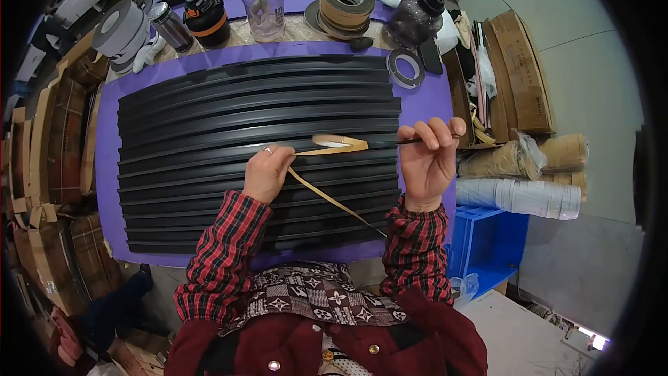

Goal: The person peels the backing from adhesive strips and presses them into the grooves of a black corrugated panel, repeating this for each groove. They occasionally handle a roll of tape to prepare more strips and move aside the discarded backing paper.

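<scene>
Purple sheeting covers the desk (104, 167) in front of the person, who wears red checked sleeves. Closest to the body are the two hands, both lifted a little above the surface.

The left hand (268, 173), with a ring on one finger, pinches a tan strip (339, 143). The right hand (426, 160) is clenched on the end of a thin black strip (396, 142). This black strip runs sideways, from the right hand toward the left one, and the tan strip makes a flat loop where the two meet, between the hands. The loop is a bit nearer to the left hand. A loose tail of the tan strip falls from the left hand diagonally toward the near right edge of the desk.

Under the hands lie many long black ribbed bars (209, 132), side by side, their length going left to right.

Behind them are a small ring of tape (406, 68), a clear bottle (263, 1) that looks almost empty, a stack of tape rolls (346, 0), a dark bottle (415, 19) and a big grey roll (118, 24).

At the right, beside the desk, a blue crate (487, 244) stands low; I cannot see what is inside. Cardboard boxes (518, 69) farther back hold flat sheets and long pieces.
</scene>
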The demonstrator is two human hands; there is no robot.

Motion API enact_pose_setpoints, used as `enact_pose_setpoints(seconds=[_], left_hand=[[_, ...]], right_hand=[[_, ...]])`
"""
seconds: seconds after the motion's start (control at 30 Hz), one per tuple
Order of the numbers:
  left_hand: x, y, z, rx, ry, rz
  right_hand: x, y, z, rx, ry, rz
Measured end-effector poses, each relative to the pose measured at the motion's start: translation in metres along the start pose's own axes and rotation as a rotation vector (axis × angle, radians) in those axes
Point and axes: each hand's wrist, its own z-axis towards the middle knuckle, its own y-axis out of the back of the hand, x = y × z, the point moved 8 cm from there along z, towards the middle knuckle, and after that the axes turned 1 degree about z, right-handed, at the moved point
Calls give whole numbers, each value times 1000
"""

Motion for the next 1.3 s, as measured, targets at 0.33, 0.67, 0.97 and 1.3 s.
enact_pose_setpoints(seconds=[0.33, 0.67, 0.97, 1.3], left_hand=[[-32, -28, -84, 543, -210, -459], [328, 266, -162, -404, 549, 311], [435, 294, -181, -469, 868, -172], [438, 294, -142, -349, 828, -64]], right_hand=[[-73, -37, 10, -119, -96, -831], [-380, 40, 0, -186, -1065, -1112], [-596, 45, 5, 22, -1251, -1198], [-661, 68, 30, 150, -1197, -1498]])
